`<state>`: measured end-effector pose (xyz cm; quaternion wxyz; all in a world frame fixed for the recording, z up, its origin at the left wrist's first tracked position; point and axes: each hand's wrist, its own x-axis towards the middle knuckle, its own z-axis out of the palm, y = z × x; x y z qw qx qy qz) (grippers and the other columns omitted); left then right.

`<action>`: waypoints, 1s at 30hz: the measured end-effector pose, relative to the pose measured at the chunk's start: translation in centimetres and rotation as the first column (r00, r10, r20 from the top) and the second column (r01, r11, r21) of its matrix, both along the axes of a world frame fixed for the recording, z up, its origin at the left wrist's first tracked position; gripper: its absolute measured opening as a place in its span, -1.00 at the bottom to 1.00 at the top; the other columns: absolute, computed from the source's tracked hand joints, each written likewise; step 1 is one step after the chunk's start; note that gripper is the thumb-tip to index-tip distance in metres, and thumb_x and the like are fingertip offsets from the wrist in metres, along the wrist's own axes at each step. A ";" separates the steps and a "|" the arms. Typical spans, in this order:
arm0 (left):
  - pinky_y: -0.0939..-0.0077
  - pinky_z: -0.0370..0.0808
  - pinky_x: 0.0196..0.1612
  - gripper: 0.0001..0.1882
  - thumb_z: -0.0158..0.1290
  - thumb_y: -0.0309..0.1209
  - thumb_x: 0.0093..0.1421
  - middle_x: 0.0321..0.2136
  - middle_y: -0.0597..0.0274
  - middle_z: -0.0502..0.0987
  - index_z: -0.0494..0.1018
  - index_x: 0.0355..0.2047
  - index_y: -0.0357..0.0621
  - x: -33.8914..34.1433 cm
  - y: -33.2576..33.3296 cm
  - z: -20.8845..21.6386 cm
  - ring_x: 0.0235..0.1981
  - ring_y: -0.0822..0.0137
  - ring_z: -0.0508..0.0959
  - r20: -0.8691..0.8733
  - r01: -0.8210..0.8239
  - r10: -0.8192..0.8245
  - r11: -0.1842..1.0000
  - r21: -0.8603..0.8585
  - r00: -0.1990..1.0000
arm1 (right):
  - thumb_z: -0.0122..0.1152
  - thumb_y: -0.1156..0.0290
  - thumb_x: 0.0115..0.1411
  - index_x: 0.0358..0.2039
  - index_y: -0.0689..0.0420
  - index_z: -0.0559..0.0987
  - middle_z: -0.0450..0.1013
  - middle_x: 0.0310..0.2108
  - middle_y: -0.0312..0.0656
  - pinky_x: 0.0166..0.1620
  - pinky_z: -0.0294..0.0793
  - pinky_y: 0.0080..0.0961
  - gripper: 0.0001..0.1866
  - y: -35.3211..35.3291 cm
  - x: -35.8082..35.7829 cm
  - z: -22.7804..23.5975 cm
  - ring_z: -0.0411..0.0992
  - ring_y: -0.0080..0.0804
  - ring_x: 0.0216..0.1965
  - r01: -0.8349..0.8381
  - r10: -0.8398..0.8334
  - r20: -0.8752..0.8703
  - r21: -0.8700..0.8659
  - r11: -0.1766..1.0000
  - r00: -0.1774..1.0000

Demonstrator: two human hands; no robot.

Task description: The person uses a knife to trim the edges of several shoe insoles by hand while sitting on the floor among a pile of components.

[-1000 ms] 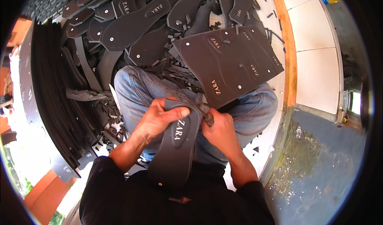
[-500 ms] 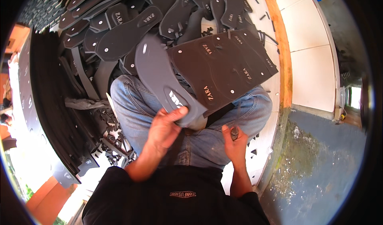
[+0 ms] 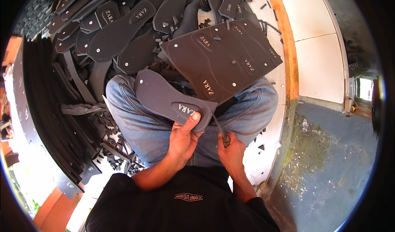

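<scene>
My left hand (image 3: 184, 140) grips the heel end of a dark grey sandal sole (image 3: 162, 95), thumb on top beside the pale lettering. The sole slants up and left across my lap, its toe end by my left knee. A small excess corner juts from the heel edge. In my right hand (image 3: 231, 149) is a knife (image 3: 218, 125), fist closed round its dark handle. Its thin blade points up and left, its tip at or very near the heel's right edge; contact is unclear. A dark foam sheet (image 3: 222, 59) with sole outlines leans over my right leg.
Cut soles (image 3: 123, 30) lie heaped beyond my knees. Stacked dark sheets (image 3: 53, 100) stand along the left. Small foam scraps (image 3: 117, 149) litter the floor by my left thigh. A wooden strip (image 3: 291, 67) and a blue-grey floor (image 3: 329, 162) lie to the right.
The sole has swung from steep to more slanted, its toe end coming down and left. My right hand has moved left and up, bringing the knife blade to the heel edge.
</scene>
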<state>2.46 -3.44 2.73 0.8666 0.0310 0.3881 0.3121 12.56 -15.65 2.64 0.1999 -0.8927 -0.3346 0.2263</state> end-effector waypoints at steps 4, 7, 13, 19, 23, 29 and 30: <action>0.50 0.53 -0.21 -0.76 0.11 -0.46 0.12 -0.26 0.32 0.51 0.40 -0.18 -0.09 -1.1 -0.1 -1.0 -0.24 0.40 0.54 0.011 0.017 -0.017 0.998 0.060 1.000 | 0.16 0.36 0.01 -0.58 0.20 0.41 0.39 -0.70 0.05 -0.51 0.36 -0.13 -0.81 1.0 -0.9 -0.3 0.40 0.11 -0.61 -0.023 0.021 -0.036 -0.073 0.997 0.999; 0.48 0.51 -0.16 -0.74 0.12 -0.50 0.09 -0.27 0.32 0.51 0.41 -0.18 -0.12 -1.9 -0.5 -1.7 -0.23 0.39 0.54 0.002 0.019 -0.020 0.996 0.091 1.000 | 0.17 0.36 0.00 -0.57 0.20 0.41 0.40 -0.68 0.09 -0.48 0.37 -0.11 -0.81 2.9 0.1 0.2 0.40 0.13 -0.59 -0.132 0.128 -0.064 -0.055 0.990 0.990; 0.54 0.50 -0.15 -0.76 0.16 -0.54 0.04 -0.34 0.30 0.55 0.47 -0.24 -0.17 -3.9 -0.5 -1.9 -0.27 0.42 0.55 -0.034 0.155 -0.152 0.984 0.086 0.988 | 0.14 0.41 0.06 -0.62 0.28 0.38 0.32 -0.73 0.04 -0.55 0.27 -0.28 -0.76 5.3 1.0 -0.3 0.33 0.03 -0.65 -0.188 0.211 -0.117 0.181 0.965 0.971; 0.60 0.49 -0.34 -0.60 0.25 -0.37 -0.04 -0.38 0.24 0.54 0.44 -0.20 -0.24 -3.6 11.9 2.3 -0.40 0.44 0.52 -0.439 0.398 -0.115 0.663 0.634 0.891 | 0.17 0.37 0.09 -0.67 0.28 0.34 0.30 -0.76 -0.01 -0.57 0.24 -0.30 -0.68 3.6 2.8 0.1 0.28 -0.12 -0.71 0.062 -0.021 -0.223 0.177 0.982 0.975; 0.49 0.43 -0.18 -0.57 0.16 -0.24 0.09 -0.28 0.17 0.47 0.37 -0.11 -0.23 -0.5 24.8 7.6 -0.27 0.36 0.48 -0.103 -0.147 0.351 0.617 0.773 0.931 | 0.20 0.37 0.10 -0.68 0.27 0.32 0.22 -0.80 -0.11 -0.63 0.15 -0.40 -0.65 2.2 3.0 -0.3 0.13 -0.41 -0.76 0.154 -0.092 -0.276 0.210 0.965 0.957; 0.31 0.45 -0.26 -0.59 0.01 -0.06 0.18 -0.36 0.21 0.41 0.35 -0.18 -0.15 -2.0 12.0 -4.8 -0.33 0.29 0.45 -0.405 0.022 0.133 0.934 0.356 0.905 | 0.20 0.26 0.14 -0.68 0.25 0.31 0.17 -0.82 -0.19 -0.64 0.12 -0.45 -0.59 1.6 2.8 -1.1 0.09 -0.52 -0.74 0.251 -0.144 -0.344 0.290 0.924 0.928; 0.31 0.47 -0.33 -0.59 0.01 -0.02 0.17 -0.44 0.26 0.42 0.36 -0.22 -0.12 -1.0 9.1 -5.8 -0.40 0.32 0.46 -0.435 0.129 -0.022 0.967 0.219 0.900 | 0.20 0.25 0.14 -0.68 0.25 0.31 0.17 -0.82 -0.20 -0.64 0.12 -0.45 -0.58 1.7 2.9 -1.0 0.09 -0.52 -0.73 0.248 -0.133 -0.359 0.294 0.923 0.924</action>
